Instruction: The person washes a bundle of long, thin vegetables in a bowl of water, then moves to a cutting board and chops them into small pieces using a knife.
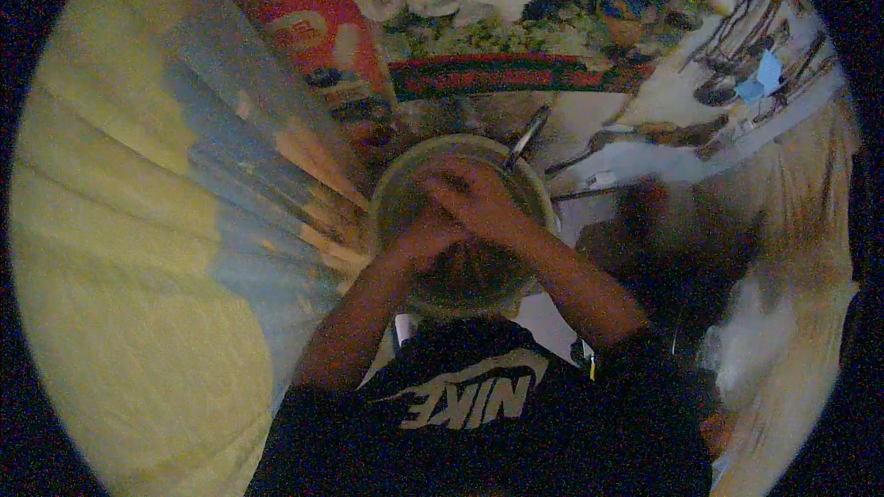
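Observation:
A round, pale basin (456, 141) stands before me, its inside dim. Both my hands are together above its opening. My right hand (471, 195) crosses over my left hand (434, 236), partly hiding it. Blur and poor light hide the fingers, so whether either hand holds something cannot be told. A metal utensil handle (530, 134), perhaps of a spoon, leans out over the basin's far right rim, apart from my hands. The basin's contents are too dark to name.
Yellow and blue fabric (138, 221) hangs in folds along the left. Beyond the basin are a red printed sheet (297, 0) with writing and a panel with a red-and-black band (511, 74). Dark cords and a light-blue piece (761, 77) lie at the upper right.

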Demonstrator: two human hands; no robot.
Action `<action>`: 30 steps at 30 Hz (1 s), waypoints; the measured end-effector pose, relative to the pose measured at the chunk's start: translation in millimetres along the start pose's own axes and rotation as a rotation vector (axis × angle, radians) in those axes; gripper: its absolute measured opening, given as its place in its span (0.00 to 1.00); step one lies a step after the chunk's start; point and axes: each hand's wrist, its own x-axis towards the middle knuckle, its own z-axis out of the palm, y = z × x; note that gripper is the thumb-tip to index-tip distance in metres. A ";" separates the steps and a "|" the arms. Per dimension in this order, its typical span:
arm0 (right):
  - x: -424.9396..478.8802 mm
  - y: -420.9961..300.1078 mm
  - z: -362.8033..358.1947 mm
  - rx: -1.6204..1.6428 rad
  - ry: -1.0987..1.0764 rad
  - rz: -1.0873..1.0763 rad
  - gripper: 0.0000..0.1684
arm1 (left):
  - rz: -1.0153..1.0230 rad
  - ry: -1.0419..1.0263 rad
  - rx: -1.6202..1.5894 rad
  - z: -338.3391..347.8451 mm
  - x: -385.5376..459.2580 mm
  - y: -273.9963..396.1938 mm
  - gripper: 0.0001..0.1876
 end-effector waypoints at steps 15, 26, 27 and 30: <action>19.5 -16.4 -15.0 -0.223 0.263 -0.464 0.45 | 0.087 0.371 -0.579 -20.7 -8.2 61.6 0.21; 17.5 9.7 -0.9 0.006 -0.100 -0.085 0.66 | 0.268 0.590 -1.050 -22.3 11.9 81.8 0.09; 12.3 9.0 -4.1 0.022 -0.116 -0.070 0.65 | 0.296 0.604 -1.048 -22.4 12.4 89.5 0.10; 2.3 22.5 -11.5 0.095 -0.127 -0.098 0.61 | 0.242 0.543 -1.028 -41.8 8.8 94.9 0.09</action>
